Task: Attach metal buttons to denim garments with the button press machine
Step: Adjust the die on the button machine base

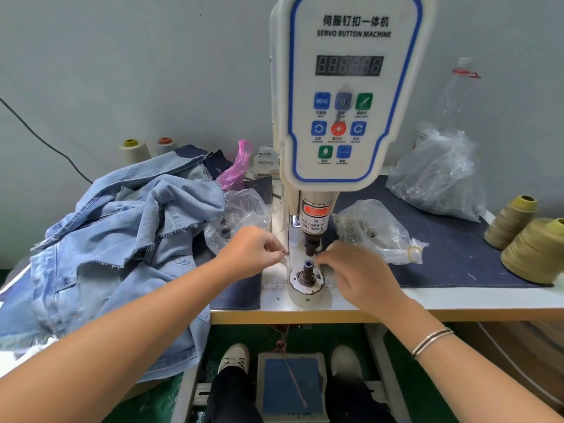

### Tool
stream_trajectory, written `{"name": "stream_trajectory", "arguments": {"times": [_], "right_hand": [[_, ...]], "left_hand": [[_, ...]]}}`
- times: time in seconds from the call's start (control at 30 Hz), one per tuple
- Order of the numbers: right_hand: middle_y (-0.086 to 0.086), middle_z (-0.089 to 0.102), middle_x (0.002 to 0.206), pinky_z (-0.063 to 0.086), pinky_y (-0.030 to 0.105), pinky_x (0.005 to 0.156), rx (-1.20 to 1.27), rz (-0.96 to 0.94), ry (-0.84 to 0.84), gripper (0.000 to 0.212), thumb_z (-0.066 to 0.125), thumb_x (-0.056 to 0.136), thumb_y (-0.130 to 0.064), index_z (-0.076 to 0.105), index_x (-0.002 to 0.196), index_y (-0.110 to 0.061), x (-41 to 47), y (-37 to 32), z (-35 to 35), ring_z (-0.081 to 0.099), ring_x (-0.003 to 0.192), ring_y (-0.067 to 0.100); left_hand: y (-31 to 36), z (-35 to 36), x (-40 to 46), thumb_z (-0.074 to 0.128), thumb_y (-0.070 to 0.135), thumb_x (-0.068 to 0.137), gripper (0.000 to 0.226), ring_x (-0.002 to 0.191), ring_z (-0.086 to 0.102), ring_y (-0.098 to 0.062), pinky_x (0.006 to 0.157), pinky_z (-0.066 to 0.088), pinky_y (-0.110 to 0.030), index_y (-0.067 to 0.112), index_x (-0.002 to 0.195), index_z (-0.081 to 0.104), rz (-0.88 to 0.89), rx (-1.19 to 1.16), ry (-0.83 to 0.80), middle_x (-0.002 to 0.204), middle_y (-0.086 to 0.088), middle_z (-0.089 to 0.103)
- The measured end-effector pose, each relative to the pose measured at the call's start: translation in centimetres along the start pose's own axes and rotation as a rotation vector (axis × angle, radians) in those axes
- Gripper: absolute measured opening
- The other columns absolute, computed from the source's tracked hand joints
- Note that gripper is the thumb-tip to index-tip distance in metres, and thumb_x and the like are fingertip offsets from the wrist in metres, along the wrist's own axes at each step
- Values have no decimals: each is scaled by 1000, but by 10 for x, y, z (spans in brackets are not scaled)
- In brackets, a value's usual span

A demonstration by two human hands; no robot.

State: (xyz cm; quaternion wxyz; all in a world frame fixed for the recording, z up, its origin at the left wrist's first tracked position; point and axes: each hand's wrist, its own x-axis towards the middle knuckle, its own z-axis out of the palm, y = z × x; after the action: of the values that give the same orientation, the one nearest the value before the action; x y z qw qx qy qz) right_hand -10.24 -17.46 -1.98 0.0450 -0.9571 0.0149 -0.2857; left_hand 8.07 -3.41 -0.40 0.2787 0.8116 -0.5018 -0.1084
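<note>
The white servo button machine (351, 96) stands at the table's middle, its dark upper punch (311, 244) raised over the bare lower die (306, 271). My left hand (250, 251) hovers just left of the punch, its fingertips pinched together. From the right, my right hand (357, 273) has its fingertips close to the gap between punch and die. Anything held in either pinch is too small to see. A heap of light blue denim garments (122, 239) lies to the left, none of it under the punch.
Clear bags of metal parts sit left (241, 215) and right (375, 230) of the machine, with a bigger bag (439, 178) behind. Olive thread cones (537, 251) stand at the right edge. A foot pedal (291, 383) sits between my shoes.
</note>
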Motion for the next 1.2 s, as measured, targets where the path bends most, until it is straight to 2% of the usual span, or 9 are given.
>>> {"name": "stream_trajectory", "arguments": {"times": [0.07,0.13,0.23,0.33,0.4,0.53,0.6,0.77,1.2], "right_hand": [[3,66,82,53,36,58,153,142,168,25,44,82,-7,68,90,-9,-3,9,-7,63,69,21],[3,63,87,52,42,71,164,366,280,23,45,83,-4,66,89,-9,-3,29,-15,60,79,23],[3,53,95,37,40,81,-141,629,144,17,53,85,-9,69,87,-14,6,64,-27,48,90,26],[-1,46,90,33,34,75,-477,574,-288,29,44,91,-26,72,96,-24,19,84,-29,46,86,23],[-2,40,91,29,31,72,-628,493,-454,31,40,94,-33,70,101,-32,28,88,-23,40,84,20],[2,31,139,28,36,88,-738,370,-502,28,44,93,-35,67,105,-44,43,91,-5,33,112,26],[1,25,148,26,39,93,-780,346,-536,28,44,93,-33,68,105,-41,48,93,3,29,121,27],[-1,42,121,28,36,88,-870,346,-488,23,49,91,-27,69,103,-28,51,92,20,36,111,23],[0,42,116,26,41,95,-902,336,-533,22,57,88,-27,67,107,-24,54,91,27,38,109,22]], "left_hand": [[-14,9,-4,65,18,87,12,74,60,-12,70,49,-29,17,92,76,-26,43,84,85,4,71],[-27,20,-9,62,20,88,12,80,56,-11,71,46,-29,20,93,72,-36,106,146,87,6,65],[-39,36,-12,58,24,90,11,88,54,-14,71,46,-31,19,94,67,-19,197,199,88,5,59],[-40,45,-10,57,25,91,10,85,51,-16,65,40,-29,18,91,64,8,241,256,81,7,52],[-41,46,-9,56,26,91,9,82,49,-16,62,35,-28,19,90,62,15,251,268,77,9,47],[-46,47,-8,55,26,91,7,77,43,-11,61,31,-26,20,89,60,30,262,288,75,12,43],[-47,48,-8,56,26,90,7,76,43,-10,60,31,-25,20,89,60,32,253,290,75,13,43],[-52,47,-5,54,23,88,8,76,45,-7,59,31,-21,25,88,62,-3,161,256,71,16,45],[-55,46,-5,58,30,88,2,73,45,-2,58,30,-18,31,86,60,-15,133,224,72,13,47]]}}
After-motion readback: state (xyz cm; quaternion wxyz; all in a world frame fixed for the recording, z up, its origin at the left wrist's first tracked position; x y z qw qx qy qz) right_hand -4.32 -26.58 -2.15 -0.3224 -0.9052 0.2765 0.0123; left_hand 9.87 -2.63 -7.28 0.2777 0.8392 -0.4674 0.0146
